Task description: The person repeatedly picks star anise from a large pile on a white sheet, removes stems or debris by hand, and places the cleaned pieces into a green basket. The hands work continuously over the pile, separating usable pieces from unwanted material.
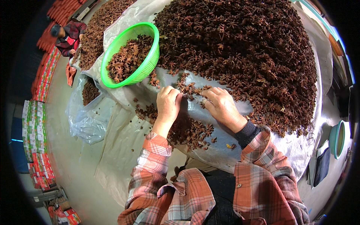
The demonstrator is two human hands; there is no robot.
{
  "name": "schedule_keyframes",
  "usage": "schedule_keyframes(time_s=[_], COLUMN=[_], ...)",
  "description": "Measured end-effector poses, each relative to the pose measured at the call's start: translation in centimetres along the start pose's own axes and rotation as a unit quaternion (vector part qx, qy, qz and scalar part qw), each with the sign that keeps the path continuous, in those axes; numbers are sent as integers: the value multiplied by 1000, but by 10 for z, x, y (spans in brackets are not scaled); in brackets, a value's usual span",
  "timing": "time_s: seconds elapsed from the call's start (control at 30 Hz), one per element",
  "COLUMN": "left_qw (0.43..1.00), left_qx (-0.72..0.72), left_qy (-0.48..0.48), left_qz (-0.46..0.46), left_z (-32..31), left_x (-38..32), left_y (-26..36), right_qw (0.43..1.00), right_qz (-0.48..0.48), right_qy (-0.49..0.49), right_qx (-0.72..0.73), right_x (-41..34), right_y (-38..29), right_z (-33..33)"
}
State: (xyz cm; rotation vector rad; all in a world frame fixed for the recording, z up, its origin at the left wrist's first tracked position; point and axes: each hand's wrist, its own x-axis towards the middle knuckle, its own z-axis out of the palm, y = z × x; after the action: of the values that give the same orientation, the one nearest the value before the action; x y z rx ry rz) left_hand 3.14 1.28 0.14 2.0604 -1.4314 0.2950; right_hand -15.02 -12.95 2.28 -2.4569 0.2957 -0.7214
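Observation:
A large heap of dried star anise covers a plastic-sheeted surface in front of me. My left hand has its thumb and forefinger pinched at a small star anise piece, beside a thin line of loose pods. To its right, my right hand curls its fingers down at the edge of those pods; its fingertips are partly hidden. A bright green plastic basket, part filled with star anise, stands tilted beyond my left hand. A smaller pile of star anise lies below my hands, close to my body.
Another person sits at the far left by a second heap. A clear plastic bag and a container of dark pieces are at the left. Stacked printed packages line the left side. A teal basin stands right.

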Motion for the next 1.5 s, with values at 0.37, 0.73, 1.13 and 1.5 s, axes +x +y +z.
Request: schedule_keyframes(time_s=[0.37,0.73,1.13,1.5], left_qw=[1000,993,977,948], left_qx=[1,-71,-123,-220], left_qy=[11,92,57,119], left_qz=[20,-33,-168,-195], left_z=[6,11,-3,2], left_x=[17,-4,-19,-42], left_y=[15,30,27,46], right_qw=[999,996,985,995], right_qz=[25,13,-74,-27], right_qy=[14,42,-66,92], right_qx=[23,83,-141,-38], right_x=[-8,-3,66,32], right_y=[1,-14,12,16], right_z=[-2,0,65,37])
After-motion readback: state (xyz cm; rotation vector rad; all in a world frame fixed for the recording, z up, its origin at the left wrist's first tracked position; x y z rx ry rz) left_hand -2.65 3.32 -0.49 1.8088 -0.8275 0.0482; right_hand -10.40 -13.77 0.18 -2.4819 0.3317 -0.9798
